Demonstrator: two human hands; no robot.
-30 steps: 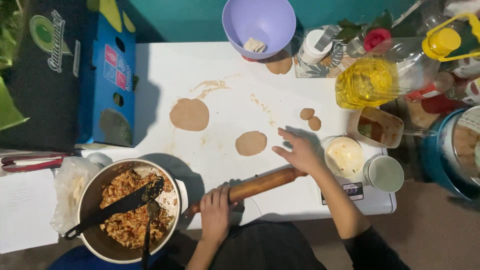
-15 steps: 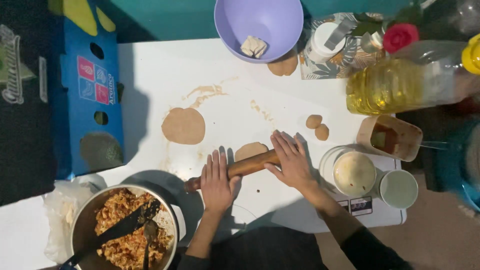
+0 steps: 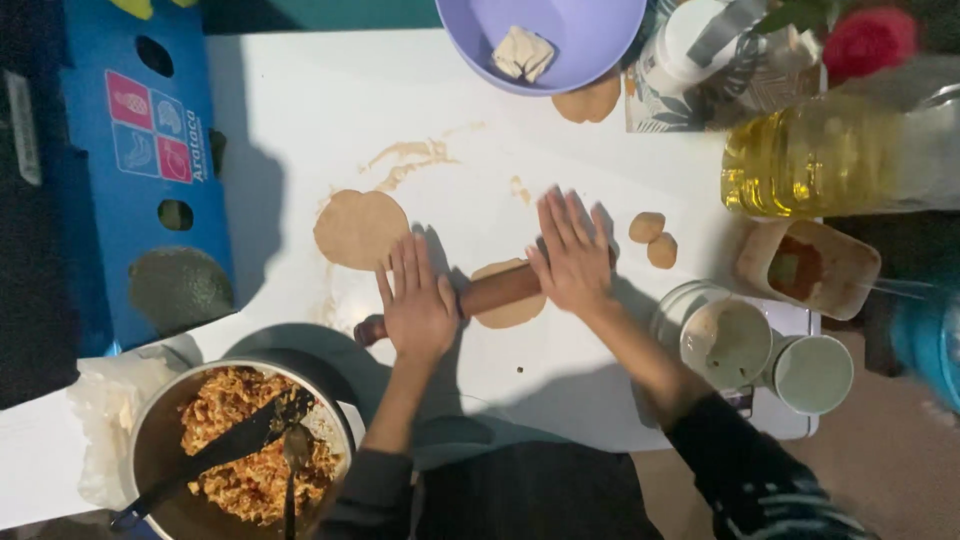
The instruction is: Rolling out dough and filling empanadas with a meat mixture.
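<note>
Rolling pin (image 3: 497, 291) mostly hidden under both palms, dough disc (image 3: 510, 312) half covered beneath it, left hand (image 3: 418, 310) and right hand (image 3: 572, 262) pressed flat, fingers (image 3: 560, 215) spread, gripping nothing, near counter's (image 3: 300, 120) front edge

My left hand (image 3: 418, 300) lies flat, palm down, fingers straight and slightly spread, forearm reaching up from below. My right hand (image 3: 572, 255) is likewise open and flat, set a little further forward, its dark-sleeved arm angling in from the lower right.
</note>
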